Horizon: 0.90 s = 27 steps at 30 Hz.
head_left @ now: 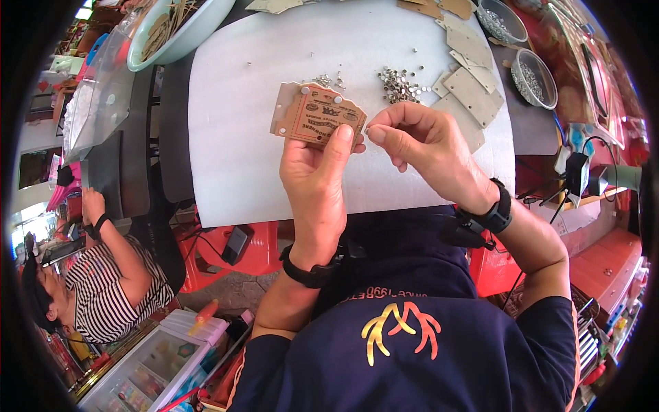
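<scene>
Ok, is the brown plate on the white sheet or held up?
Held up: the left hand grips the plate, its printed face showing, above the sheet.

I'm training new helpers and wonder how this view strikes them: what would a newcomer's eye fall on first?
Probably the brown printed piece in the left hand, near the picture's middle, with the right hand pinched close beside it. Next, perhaps, the shiny heap of small metal pieces just beyond the right hand, on the big white sheet.
</scene>
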Each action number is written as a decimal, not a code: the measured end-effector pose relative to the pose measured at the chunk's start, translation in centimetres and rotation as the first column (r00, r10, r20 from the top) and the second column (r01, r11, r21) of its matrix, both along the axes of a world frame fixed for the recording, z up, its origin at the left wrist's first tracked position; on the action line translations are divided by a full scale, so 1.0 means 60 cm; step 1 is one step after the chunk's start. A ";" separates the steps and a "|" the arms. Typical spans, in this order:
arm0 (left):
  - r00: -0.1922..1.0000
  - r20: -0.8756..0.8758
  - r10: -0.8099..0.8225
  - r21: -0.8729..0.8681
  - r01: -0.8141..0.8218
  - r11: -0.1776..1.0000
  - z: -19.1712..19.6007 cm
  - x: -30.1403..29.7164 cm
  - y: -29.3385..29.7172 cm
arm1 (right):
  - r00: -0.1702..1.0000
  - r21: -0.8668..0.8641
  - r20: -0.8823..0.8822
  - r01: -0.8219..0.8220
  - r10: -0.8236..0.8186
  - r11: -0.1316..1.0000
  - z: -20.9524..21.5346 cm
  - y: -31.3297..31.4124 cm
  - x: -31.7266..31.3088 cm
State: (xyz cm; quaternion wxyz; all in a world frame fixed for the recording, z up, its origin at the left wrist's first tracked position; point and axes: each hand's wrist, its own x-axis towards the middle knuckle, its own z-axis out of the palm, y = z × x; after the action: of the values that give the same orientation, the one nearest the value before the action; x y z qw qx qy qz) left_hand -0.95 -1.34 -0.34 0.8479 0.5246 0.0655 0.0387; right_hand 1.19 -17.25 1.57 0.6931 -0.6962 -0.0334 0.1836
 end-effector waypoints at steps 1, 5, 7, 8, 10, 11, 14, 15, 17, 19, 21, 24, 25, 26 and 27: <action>1.000 0.000 -0.003 -0.003 0.003 1.000 -0.002 0.001 -0.001 | 1.000 -0.002 -0.001 0.002 -0.002 1.000 -0.005 0.003 -0.003; 1.000 -0.013 0.005 0.018 -0.005 1.000 -0.004 0.000 -0.006 | 0.974 -0.015 0.183 0.136 -0.131 0.991 -0.027 0.014 -0.012; 1.000 -0.004 0.007 0.021 -0.007 1.000 -0.006 -0.001 -0.009 | 0.961 -0.040 0.231 0.169 -0.155 0.985 -0.029 0.018 -0.013; 1.000 0.004 0.009 0.025 -0.009 1.000 -0.007 -0.002 -0.010 | 0.937 -0.069 0.308 0.192 -0.162 0.979 -0.028 0.019 -0.013; 1.000 0.002 0.017 0.031 -0.017 0.999 -0.004 -0.002 -0.013 | 0.908 -0.096 0.385 0.218 -0.165 0.971 -0.027 0.021 -0.014; 1.000 -0.001 0.026 0.038 -0.026 0.999 -0.003 -0.002 -0.014 | 0.920 -0.096 0.353 0.218 -0.172 0.971 -0.026 0.021 -0.014; 0.999 0.042 0.003 0.048 -0.005 0.999 -0.002 -0.004 -0.014 | 0.937 -0.086 0.297 0.219 -0.185 0.972 -0.027 0.021 -0.016; 0.999 0.042 0.003 0.049 -0.005 0.999 -0.002 -0.004 -0.015 | 0.942 -0.077 0.274 0.220 -0.191 0.972 -0.027 0.021 -0.016; 0.998 0.066 0.001 0.025 -0.003 1.000 -0.004 -0.005 -0.016 | 0.946 -0.058 0.259 0.215 -0.193 0.975 -0.025 0.022 -0.018; 0.998 0.057 0.009 0.019 -0.010 1.000 0.003 -0.006 -0.019 | 0.950 -0.039 0.244 0.212 -0.196 0.977 -0.027 0.022 -0.018; 0.999 0.047 0.015 0.012 -0.015 1.000 0.004 -0.005 -0.020 | 0.896 -0.019 0.391 0.236 -0.211 0.971 -0.036 0.022 -0.019; 0.999 0.036 -0.010 -0.002 0.010 1.000 0.000 -0.005 -0.017 | 0.883 -0.015 0.424 0.228 -0.201 0.973 -0.040 0.019 -0.018; 0.999 0.031 -0.010 0.001 0.010 1.000 -0.001 -0.005 -0.017 | 0.883 -0.014 0.424 0.228 -0.200 0.974 -0.040 0.019 -0.018; 1.000 0.025 -0.010 0.004 0.009 1.000 -0.002 -0.005 -0.016 | 0.910 -0.001 0.360 0.220 -0.205 0.976 -0.039 0.019 -0.019; 1.000 0.025 -0.009 0.005 0.009 1.000 -0.002 -0.006 -0.016 | 0.933 0.012 0.296 0.213 -0.207 0.977 -0.039 0.019 -0.019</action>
State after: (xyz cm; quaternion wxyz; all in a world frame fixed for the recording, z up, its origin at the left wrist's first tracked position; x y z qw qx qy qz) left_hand -1.28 -2.32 -0.45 0.8477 0.5263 0.0526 0.0418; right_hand 0.04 -16.10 -0.76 0.6889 -0.7223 -0.0601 0.0030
